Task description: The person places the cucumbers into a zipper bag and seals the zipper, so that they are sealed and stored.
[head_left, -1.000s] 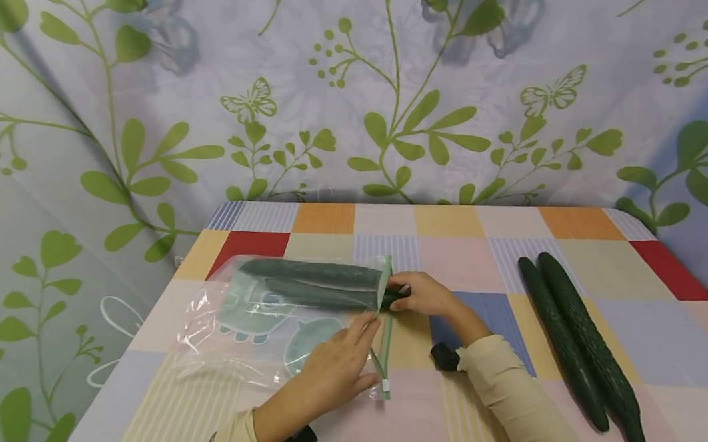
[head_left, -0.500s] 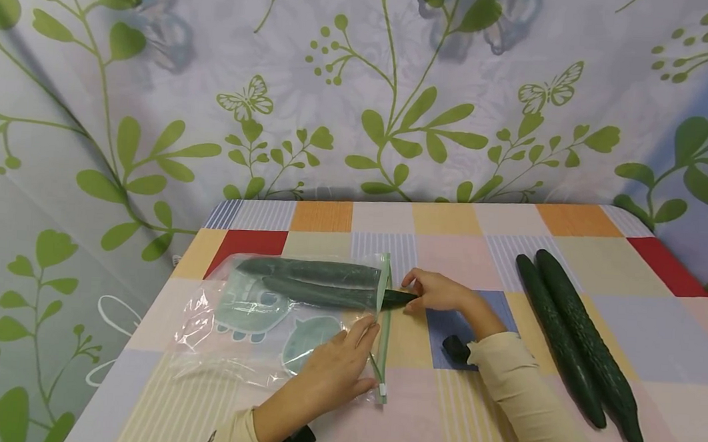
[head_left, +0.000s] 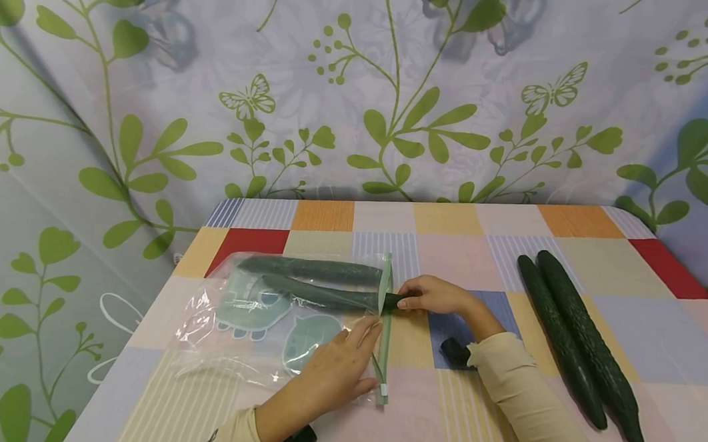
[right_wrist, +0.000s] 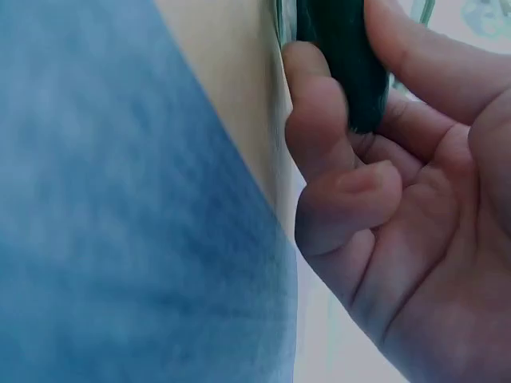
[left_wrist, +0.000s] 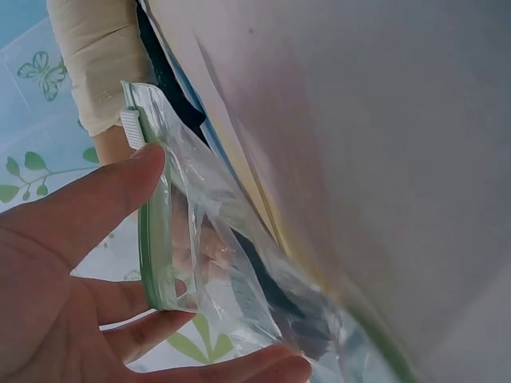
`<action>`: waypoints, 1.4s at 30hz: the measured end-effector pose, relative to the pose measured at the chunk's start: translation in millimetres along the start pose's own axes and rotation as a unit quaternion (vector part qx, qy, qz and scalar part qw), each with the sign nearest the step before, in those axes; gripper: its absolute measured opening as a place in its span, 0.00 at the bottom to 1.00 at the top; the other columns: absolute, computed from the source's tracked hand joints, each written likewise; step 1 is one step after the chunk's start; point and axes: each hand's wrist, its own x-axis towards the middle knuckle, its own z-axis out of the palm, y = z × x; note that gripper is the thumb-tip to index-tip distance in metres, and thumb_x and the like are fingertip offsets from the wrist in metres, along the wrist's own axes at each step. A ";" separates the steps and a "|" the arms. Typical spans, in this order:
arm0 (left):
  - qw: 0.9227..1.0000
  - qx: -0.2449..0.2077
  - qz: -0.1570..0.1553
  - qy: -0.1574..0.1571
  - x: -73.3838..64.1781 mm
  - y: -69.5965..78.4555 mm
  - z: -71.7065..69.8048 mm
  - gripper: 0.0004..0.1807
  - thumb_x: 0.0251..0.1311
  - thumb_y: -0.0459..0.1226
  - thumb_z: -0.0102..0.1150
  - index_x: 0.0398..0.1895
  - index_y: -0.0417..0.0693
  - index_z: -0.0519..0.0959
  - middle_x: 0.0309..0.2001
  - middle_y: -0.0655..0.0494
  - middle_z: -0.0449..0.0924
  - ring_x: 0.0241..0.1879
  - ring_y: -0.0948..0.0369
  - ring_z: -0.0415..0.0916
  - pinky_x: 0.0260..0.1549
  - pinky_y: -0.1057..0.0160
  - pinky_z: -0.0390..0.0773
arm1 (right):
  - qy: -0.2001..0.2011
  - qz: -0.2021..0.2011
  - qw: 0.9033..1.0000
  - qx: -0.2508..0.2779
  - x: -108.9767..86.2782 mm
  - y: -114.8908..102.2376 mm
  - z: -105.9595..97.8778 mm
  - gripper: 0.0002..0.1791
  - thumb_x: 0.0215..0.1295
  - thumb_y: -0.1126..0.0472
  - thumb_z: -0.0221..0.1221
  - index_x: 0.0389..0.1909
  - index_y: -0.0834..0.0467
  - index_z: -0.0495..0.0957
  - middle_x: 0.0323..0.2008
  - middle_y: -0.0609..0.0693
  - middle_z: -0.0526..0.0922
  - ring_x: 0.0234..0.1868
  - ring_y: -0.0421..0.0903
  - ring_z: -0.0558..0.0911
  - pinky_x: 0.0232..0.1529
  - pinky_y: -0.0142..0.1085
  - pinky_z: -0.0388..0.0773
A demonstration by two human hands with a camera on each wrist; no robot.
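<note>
A clear zip bag (head_left: 232,361) with a green zip edge and pale blue printed shapes lies flat on the table, its mouth facing right. My left hand (head_left: 334,363) pinches the near part of that mouth; in the left wrist view the thumb (left_wrist: 136,179) lies over the green zip edge (left_wrist: 146,247) beside a white slider (left_wrist: 131,128). One cucumber (head_left: 309,269) lies inside along the far side. A second cucumber (head_left: 326,295) is mostly inside, its end sticking out. My right hand (head_left: 437,295) pinches that end (right_wrist: 339,64) between thumb and fingers.
Two more cucumbers (head_left: 563,352) lie side by side on the right of the table. A patchwork cloth (head_left: 384,219) covers the table. Behind it hangs a curtain (head_left: 311,112) with green leaves. A black wrist strap piece (head_left: 455,352) sits under the right sleeve.
The right hand shifted right off the bag mouth, then came back left with the cucumber's end, which now sticks out less than half a second ago. The left hand stays put.
</note>
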 end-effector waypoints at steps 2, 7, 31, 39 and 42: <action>1.000 0.000 0.001 0.000 -0.1 0.2 -0.2 0.43 0.46 0.53 0.64 0.64 0.44 0.62 0.63 0.54 0.59 0.43 0.53 0.77 0.21 0.66 0.76 | 0.001 -0.010 1.000 0.016 1.5 -0.2 1.7 0.14 0.64 0.58 0.54 0.40 0.67 0.76 0.21 0.49 0.72 0.19 0.40 0.67 0.18 0.30 0.64; 1.000 -0.004 0.001 -0.008 0.3 0.9 0.5 0.43 0.47 0.53 0.64 0.64 0.44 0.62 0.63 0.54 0.59 0.45 0.51 0.76 0.24 0.63 0.78 | 0.016 -0.035 0.998 0.040 8.3 -0.5 9.3 0.15 0.64 0.59 0.53 0.42 0.68 0.75 0.24 0.52 0.77 0.18 0.39 0.70 0.18 0.31 0.69; 0.999 0.022 0.015 0.026 1.9 3.2 5.0 0.44 0.45 0.55 0.64 0.63 0.42 0.63 0.64 0.53 0.60 0.43 0.51 0.78 0.39 0.60 0.80 | 0.084 -0.034 0.944 0.316 36.2 -7.8 41.4 0.13 0.66 0.62 0.48 0.21 0.57 0.73 0.12 0.43 0.69 0.13 0.37 0.64 0.21 0.28 0.62; 1.000 0.013 0.019 0.014 1.8 1.4 2.1 0.43 0.47 0.54 0.63 0.64 0.41 0.62 0.63 0.51 0.60 0.44 0.51 0.77 0.44 0.59 0.78 | 0.153 0.036 0.966 0.207 40.8 -13.9 43.3 0.17 0.59 0.52 0.58 0.17 0.58 0.72 0.04 0.44 0.63 0.07 0.39 0.61 0.14 0.30 0.60; 1.000 0.007 0.016 0.010 1.9 0.6 1.5 0.44 0.48 0.54 0.63 0.64 0.41 0.61 0.64 0.51 0.59 0.45 0.50 0.77 0.47 0.59 0.76 | 0.180 0.066 0.971 0.142 41.3 -15.4 43.2 0.18 0.56 0.49 0.61 0.16 0.59 0.73 0.04 0.44 0.64 0.06 0.39 0.62 0.12 0.30 0.61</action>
